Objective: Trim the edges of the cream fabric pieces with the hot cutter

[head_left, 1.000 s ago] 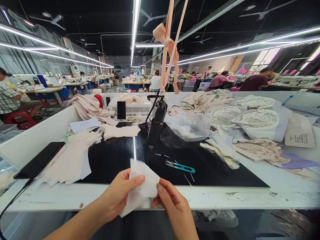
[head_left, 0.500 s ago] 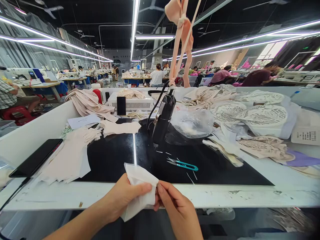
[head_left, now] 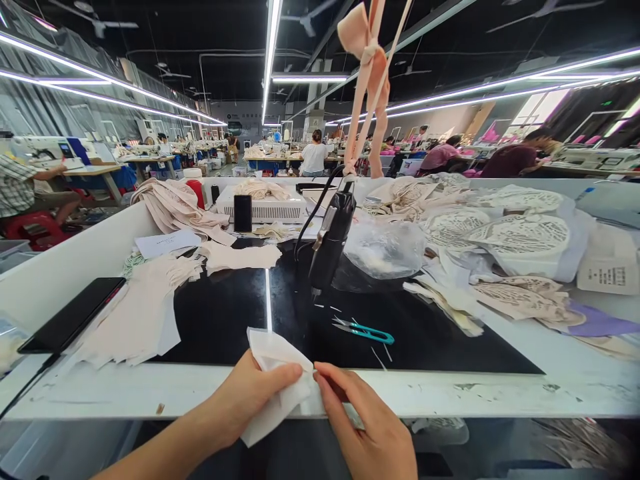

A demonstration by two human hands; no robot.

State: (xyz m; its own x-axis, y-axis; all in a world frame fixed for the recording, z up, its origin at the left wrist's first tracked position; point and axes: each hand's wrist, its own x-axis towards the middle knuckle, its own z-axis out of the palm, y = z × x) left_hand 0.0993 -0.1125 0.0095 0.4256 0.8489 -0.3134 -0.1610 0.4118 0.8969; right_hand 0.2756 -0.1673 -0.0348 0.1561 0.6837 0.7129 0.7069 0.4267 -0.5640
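Note:
A folded piece of white fabric (head_left: 273,417) is held over the near edge of the table by my left hand (head_left: 250,393), thumb on top and fingers behind. My right hand (head_left: 363,417) pinches thumb and forefinger together at the right edge of the fabric; whether it grips the edge or something tiny there, I cannot make out. Teal-handled thread snips (head_left: 370,331) lie on the black mat (head_left: 225,320) beyond my hands. Above the mat a black handheld tool (head_left: 331,240) hangs from knotted peach straps (head_left: 367,67).
A pile of pale cut fabric pieces (head_left: 135,313) and a black phone (head_left: 75,313) lie on the left. At right are a clear plastic bag (head_left: 385,248) and stacks of lace-patterned pieces (head_left: 520,233). White thread scraps dot the mat. Several people work at machines beyond.
My right hand has shifted slightly right and its fingers have opened out a little from the fabric edge. The left hand stays nearly still. The view has shifted slightly.

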